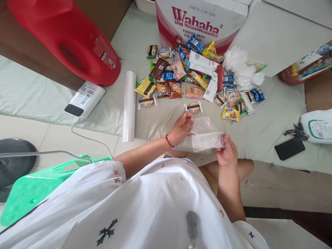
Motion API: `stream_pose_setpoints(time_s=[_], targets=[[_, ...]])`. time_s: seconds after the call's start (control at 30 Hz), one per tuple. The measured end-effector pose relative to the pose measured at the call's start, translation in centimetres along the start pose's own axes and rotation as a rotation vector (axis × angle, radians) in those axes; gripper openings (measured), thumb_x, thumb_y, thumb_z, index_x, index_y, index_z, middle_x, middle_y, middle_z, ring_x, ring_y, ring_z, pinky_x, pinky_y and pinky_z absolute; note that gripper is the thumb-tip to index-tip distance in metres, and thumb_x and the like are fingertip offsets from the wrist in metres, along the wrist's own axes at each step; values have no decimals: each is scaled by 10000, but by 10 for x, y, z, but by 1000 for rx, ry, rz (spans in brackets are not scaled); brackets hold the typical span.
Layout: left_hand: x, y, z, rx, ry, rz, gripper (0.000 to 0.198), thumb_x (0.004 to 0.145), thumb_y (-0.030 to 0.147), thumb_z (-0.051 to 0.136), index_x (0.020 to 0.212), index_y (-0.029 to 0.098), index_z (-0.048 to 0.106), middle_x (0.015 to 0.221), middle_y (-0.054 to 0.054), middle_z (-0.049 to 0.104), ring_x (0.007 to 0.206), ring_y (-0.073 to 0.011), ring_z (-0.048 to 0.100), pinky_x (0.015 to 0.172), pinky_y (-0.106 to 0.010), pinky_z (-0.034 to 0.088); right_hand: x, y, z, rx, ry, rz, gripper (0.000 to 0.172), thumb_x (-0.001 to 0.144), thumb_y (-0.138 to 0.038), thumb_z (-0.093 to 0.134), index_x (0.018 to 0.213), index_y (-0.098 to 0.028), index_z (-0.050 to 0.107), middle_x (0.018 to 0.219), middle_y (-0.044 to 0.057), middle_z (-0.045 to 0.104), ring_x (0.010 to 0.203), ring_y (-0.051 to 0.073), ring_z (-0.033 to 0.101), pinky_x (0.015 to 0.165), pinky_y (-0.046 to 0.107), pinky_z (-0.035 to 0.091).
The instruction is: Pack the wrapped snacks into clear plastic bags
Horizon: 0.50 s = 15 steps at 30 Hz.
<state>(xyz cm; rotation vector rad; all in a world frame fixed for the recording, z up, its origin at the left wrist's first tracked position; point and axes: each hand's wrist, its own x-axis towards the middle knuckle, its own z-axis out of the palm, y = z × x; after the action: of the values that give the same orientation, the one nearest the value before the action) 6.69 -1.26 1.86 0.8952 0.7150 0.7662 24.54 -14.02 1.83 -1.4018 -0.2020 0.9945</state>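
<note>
My left hand (183, 127), with a red cord at the wrist, pinches the left edge of a crinkled sheet of clear plastic film (207, 140). The film's right end is gripped between the thumb and fingers of my right hand (227, 151). Part of the sheet is folded into a thicker, whitish strip, and I cannot tell whether anything lies inside. Just beyond my left fingers lies a small wrapped biscuit (193, 107). A yellow cookie packet (230, 114) rests past my right hand. Many more wrapped snacks (175, 89) are heaped farther back.
A roll of clear plastic (129, 107) lies left of the snacks, near a white label printer (85, 98) and a red jug (77, 48). Behind stands a Wahaha carton (199, 20). Crumpled clear plastic (243, 69) tops the pile. A black phone (289, 148) lies at right.
</note>
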Motion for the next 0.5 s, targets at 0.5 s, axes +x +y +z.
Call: stream_pose_setpoints(time_s=[0.5], targets=[[13, 25, -31, -142, 292, -50, 359, 911, 386, 721, 914, 241, 393, 657, 102, 367, 466, -39, 277, 456, -179, 178, -4, -12, -30, -193, 40, -470, 174, 733, -309, 891, 848, -237, 783, 714, -34, 642, 558, 79, 503, 490, 224, 391]])
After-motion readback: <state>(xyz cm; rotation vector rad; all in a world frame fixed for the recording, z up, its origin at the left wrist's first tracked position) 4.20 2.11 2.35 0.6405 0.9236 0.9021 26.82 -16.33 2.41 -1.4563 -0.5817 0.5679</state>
